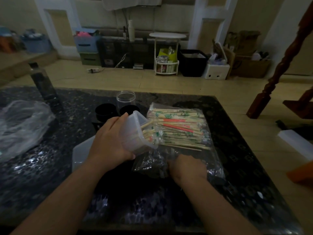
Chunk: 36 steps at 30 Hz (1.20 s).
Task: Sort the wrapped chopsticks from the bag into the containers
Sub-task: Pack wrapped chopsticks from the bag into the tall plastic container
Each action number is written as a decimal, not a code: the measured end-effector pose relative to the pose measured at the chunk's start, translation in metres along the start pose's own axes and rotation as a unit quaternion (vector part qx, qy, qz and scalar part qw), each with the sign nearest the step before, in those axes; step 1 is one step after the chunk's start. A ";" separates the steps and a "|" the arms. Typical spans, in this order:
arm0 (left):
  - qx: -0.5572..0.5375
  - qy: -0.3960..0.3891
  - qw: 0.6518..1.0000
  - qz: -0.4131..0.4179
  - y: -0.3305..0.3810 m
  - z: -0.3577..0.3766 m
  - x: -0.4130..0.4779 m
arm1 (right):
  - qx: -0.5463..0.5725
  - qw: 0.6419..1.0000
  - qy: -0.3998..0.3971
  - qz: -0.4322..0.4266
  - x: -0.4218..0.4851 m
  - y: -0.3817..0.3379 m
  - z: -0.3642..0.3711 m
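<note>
A translucent plastic container [131, 133] is tipped on its side above the dark speckled table [50, 175], with its open mouth facing right towards the clear bag [215, 163]. Several chopsticks lie inside it, and their ends poke out past the rim, touching the edge of the main pile. The wrapped chopsticks [181, 128] lie in a loose heap in the bag, mostly pointing left to right (some wrappers carry green print, a few are red-orange).

Behind the tipped container stand a clear round jar [126, 99], upright with nothing visible in it, and two black cups [105, 112] just in front of it; their insides are too dark to read. A flat whitish lid [78, 155] lies on the table under the left forearm.

The left hand [111, 139] grips the tipped container from its closed end, fingers spread along the far wall and thumb wrapped under the near side. The right hand [188, 168] rests knuckles-up on the crumpled near end of the bag; its fingers are buried in the plastic, so whether they pinch it cannot be told.

A crumpled plastic sheet [22, 126] and a dark bottle [43, 85] sit at the table's left
</note>
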<state>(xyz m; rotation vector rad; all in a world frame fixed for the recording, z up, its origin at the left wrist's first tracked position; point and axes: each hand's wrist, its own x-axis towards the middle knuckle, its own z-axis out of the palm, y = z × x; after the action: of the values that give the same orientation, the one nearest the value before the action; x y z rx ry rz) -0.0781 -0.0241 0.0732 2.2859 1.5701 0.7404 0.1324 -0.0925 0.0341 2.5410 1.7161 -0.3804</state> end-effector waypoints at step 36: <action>-0.045 0.026 0.996 -0.066 -0.015 -0.007 0.026 | 0.061 0.995 -0.014 -0.075 0.110 -0.003 0.023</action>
<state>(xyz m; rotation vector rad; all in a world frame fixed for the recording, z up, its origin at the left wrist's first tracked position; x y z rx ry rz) -0.0866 0.0050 0.0785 2.0929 1.6577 0.8238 0.1650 0.0043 -0.0138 2.4791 1.9366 -0.5419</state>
